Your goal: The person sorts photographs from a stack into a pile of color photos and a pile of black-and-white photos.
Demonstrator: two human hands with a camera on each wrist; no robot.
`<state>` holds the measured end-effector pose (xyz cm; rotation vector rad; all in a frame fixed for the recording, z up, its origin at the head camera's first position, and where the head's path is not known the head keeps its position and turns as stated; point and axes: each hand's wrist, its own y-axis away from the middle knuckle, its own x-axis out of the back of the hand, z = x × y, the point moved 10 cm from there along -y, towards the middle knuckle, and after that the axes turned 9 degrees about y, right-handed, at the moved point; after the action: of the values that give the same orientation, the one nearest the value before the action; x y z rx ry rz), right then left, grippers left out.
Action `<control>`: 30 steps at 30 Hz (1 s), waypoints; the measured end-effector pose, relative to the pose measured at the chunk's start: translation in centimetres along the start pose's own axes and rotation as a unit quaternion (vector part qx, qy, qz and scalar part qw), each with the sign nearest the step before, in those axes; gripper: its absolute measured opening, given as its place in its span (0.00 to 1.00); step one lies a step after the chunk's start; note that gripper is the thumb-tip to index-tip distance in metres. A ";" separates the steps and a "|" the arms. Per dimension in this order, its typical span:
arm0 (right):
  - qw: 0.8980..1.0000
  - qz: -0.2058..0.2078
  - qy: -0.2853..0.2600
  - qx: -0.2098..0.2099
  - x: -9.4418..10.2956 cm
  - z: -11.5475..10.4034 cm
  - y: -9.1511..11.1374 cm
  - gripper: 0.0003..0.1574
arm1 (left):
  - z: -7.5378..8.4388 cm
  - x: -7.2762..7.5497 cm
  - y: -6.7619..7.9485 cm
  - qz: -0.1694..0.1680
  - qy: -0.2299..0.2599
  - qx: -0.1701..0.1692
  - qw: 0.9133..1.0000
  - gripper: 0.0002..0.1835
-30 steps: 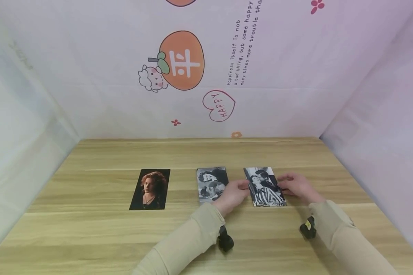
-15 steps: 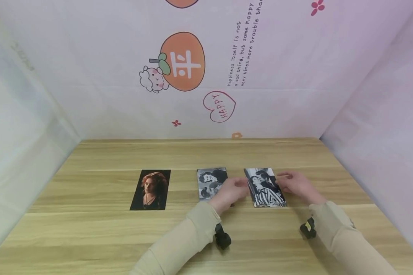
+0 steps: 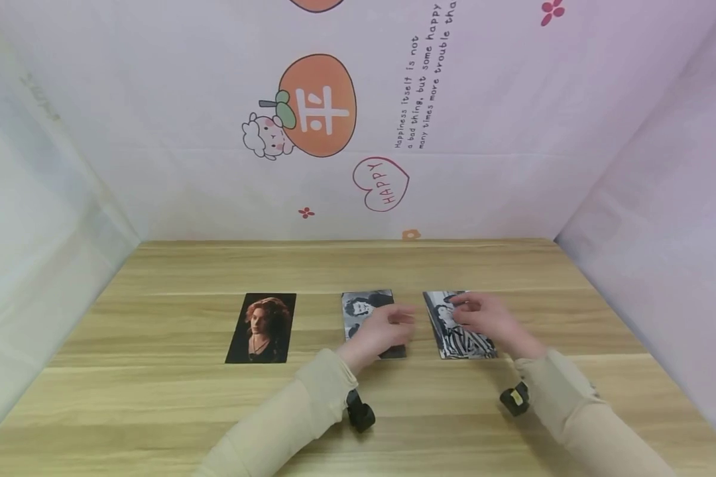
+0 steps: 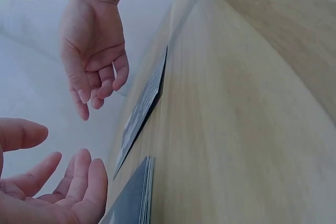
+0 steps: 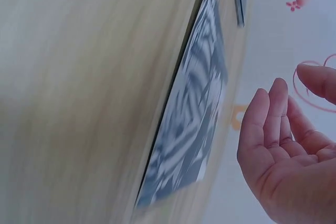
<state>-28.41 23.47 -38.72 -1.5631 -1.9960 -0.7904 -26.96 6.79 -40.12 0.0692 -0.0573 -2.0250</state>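
Three photo cards lie in a row on the wooden table. The left one is a dark colour portrait (image 3: 262, 331). A black-and-white middle card (image 3: 358, 306) is partly covered by my left hand (image 3: 377, 333), which hovers over it with loose fingers. Its edge in the left wrist view shows several layers, like a small stack (image 4: 137, 198). Above the right black-and-white card (image 3: 462, 344), picturing a striped garment, is my right hand (image 3: 490, 320), fingers relaxed and holding nothing. The right wrist view shows this card (image 5: 184, 114) flat on the table, apart from the fingers.
The wood-grain table (image 3: 173, 411) ends at a white printed cloth backdrop (image 3: 483, 192), with cloth walls at both sides. Black wrist cameras (image 3: 360, 414) hang beneath both beige sleeves (image 3: 274, 417).
Both hands leave the right card's side edges. The left hand moves left over the middle card, and the right hand shifts left above the right card. The cards stay in place.
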 end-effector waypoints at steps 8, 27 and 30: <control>1.000 -0.005 -0.023 0.001 -1.8 -1.7 -0.5 0.27 | 0.2 2.0 0.5 0.010 0.001 0.009 1.000 0.20; 0.996 -0.018 -0.085 0.011 -5.1 -4.0 -1.5 0.26 | 0.1 8.2 2.3 0.067 0.008 -0.004 0.998 0.21; 0.995 -0.023 -0.092 0.007 -5.5 -4.0 -1.6 0.26 | 0.0 8.9 2.6 0.077 0.007 -0.007 0.997 0.21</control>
<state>-28.57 16.52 -39.82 -1.6396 -2.1689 -0.6677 -28.55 -2.38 -40.17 0.0682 -0.0375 -1.8710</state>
